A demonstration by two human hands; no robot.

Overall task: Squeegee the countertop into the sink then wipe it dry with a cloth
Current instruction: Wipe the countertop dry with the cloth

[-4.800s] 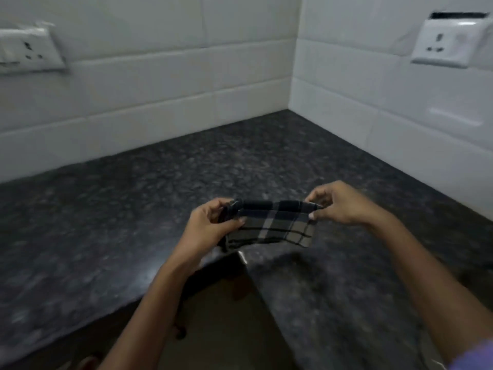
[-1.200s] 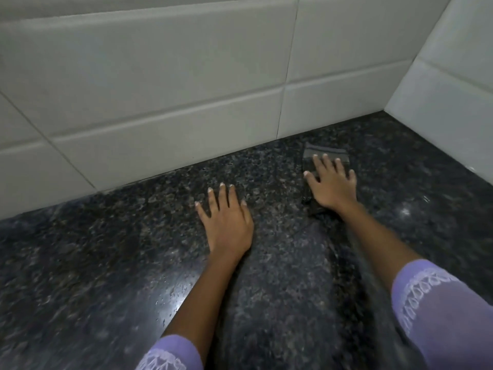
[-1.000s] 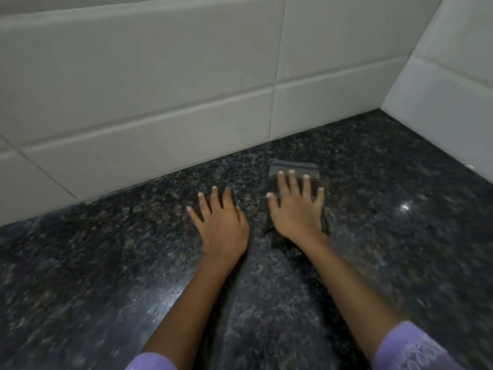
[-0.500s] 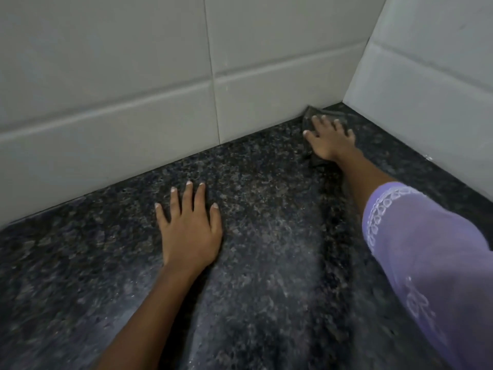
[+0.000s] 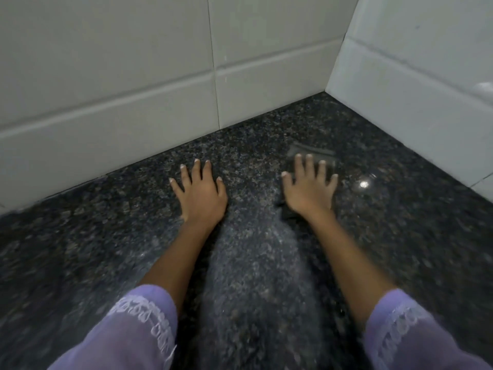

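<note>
A dark speckled granite countertop (image 5: 400, 225) fills the view and runs into a tiled corner. My right hand (image 5: 309, 190) lies flat, fingers spread, pressing a folded dark checked cloth (image 5: 310, 152) onto the stone; only the cloth's far edge and a bit near my wrist show, and both are motion-blurred. My left hand (image 5: 200, 196) rests palm-down on the bare counter to the left of it, fingers apart, holding nothing. No squeegee or sink is in view.
White tiled walls stand behind (image 5: 133, 76) and on the right (image 5: 426, 76), meeting in a corner at the back right. A bright light glint (image 5: 363, 184) shows on the stone right of the cloth. Lilac sleeves cover both forearms near the bottom.
My right hand has pulled the cloth back out of the far corner toward me, ending beside my left hand. My left hand has stayed planted on the counter.
</note>
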